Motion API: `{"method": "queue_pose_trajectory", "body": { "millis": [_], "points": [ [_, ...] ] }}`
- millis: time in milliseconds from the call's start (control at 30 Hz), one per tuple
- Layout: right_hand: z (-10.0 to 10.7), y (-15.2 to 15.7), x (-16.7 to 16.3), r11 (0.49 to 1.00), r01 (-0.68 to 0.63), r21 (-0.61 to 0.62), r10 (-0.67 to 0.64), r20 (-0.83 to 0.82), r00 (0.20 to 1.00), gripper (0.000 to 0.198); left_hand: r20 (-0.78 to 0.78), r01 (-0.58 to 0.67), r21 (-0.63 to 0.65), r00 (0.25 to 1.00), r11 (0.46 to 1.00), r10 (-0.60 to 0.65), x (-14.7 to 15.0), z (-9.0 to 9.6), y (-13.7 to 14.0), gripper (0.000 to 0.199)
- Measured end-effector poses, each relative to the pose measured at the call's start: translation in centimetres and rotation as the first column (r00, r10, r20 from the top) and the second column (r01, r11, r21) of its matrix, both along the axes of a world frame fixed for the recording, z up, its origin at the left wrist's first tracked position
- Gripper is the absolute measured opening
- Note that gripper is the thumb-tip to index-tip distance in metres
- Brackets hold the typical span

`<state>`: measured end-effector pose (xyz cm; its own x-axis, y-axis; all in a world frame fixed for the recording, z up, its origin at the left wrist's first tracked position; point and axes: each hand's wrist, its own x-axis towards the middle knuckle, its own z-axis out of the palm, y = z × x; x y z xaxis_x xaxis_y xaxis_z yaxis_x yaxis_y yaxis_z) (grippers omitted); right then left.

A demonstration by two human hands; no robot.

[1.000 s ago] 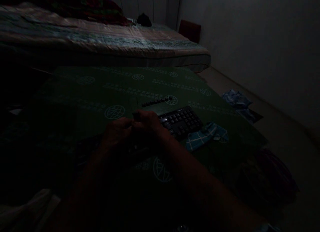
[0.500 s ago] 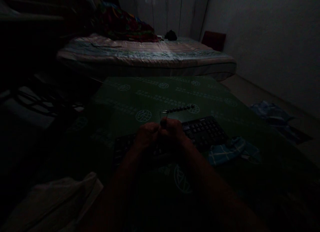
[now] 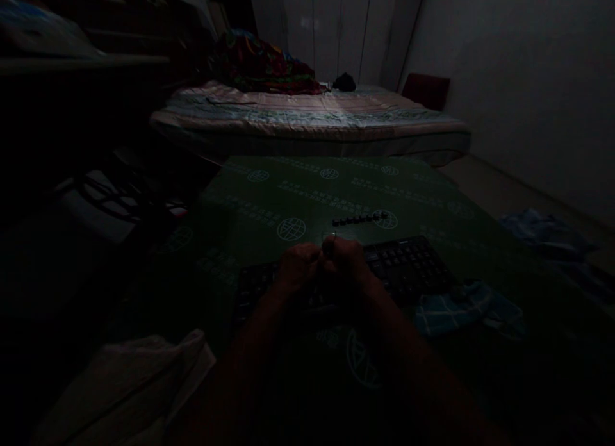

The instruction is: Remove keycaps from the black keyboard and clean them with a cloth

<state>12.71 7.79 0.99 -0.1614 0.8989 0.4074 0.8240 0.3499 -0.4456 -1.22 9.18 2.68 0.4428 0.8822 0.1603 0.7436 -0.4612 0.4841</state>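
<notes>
Both of my hands meet over a black keyboard [image 3: 408, 263] on the green table. Closed fingers of my right hand [image 3: 346, 260] grip a wire keycap puller [image 3: 329, 236], whose thin wire loop sticks up past the fingertips. Beside it, touching or nearly touching, my left hand [image 3: 300, 264] is also closed; whatever its fingers pinch is too dark to make out. A row of several small black keycaps [image 3: 359, 219] lies just beyond the keyboard. The middle of the keyboard is hidden under my hands and forearms.
A blue checked cloth [image 3: 468, 308] lies at the keyboard's right corner. The green table [image 3: 259, 206] bears white globe prints. Behind it stands a bed [image 3: 312, 122] with a dark red blanket [image 3: 269, 65]. Pale fabric [image 3: 144, 382] is at lower left. The room is very dim.
The whole view has shifted, so everything appears farther right and slightly lower. The puller's wire loop sits lower and shows less above my fingers. My hands stay together over the keyboard.
</notes>
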Motion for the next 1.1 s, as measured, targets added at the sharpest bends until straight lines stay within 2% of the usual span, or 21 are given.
{"method": "queue_pose_trajectory", "body": {
  "millis": [233, 433, 600, 700, 900, 1100],
  "points": [
    [-0.7, 0.1, 0.0, 0.998, 0.015, 0.053, -0.014, -0.008, 1.0, 0.01, 0.038, 0.012, -0.025, 0.999, 1.0, -0.011, 0.0, 0.1, -0.3, 0.022],
    [-0.4, 0.2, 0.2, 0.999, 0.02, -0.026, -0.023, -0.161, 0.987, 0.008, 0.06, 0.014, -0.038, 0.998, 0.999, -0.012, 0.0, -0.2, -0.2, 0.018],
    [-0.5, -0.1, 0.2, 0.999, -0.004, 0.047, 0.01, -0.12, 0.993, 0.007, 0.076, 0.023, -0.023, 0.997, 0.999, -0.022, 0.0, -0.4, -0.3, 0.018],
    [-0.6, -0.2, 0.3, 0.999, -0.008, 0.04, 0.013, -0.142, 0.99, 0.008, 0.09, 0.026, -0.019, 0.996, 0.999, -0.025, 0.0, -0.7, -0.2, 0.02],
    [-0.9, -0.4, 0.3, 0.999, -0.004, 0.053, 0.014, -0.186, 0.983, 0.01, -0.002, 0.034, 0.008, 0.999, 0.999, -0.034, 0.1, -0.8, -0.1, 0.022],
    [-0.5, -0.2, 0.6, 0.999, -0.036, -0.03, 0.026, -0.3, 0.954, 0.013, -0.021, 0.048, 0.011, 0.999, 0.999, -0.048, 0.2, -0.9, 0.0, 0.021]
  ]
}}
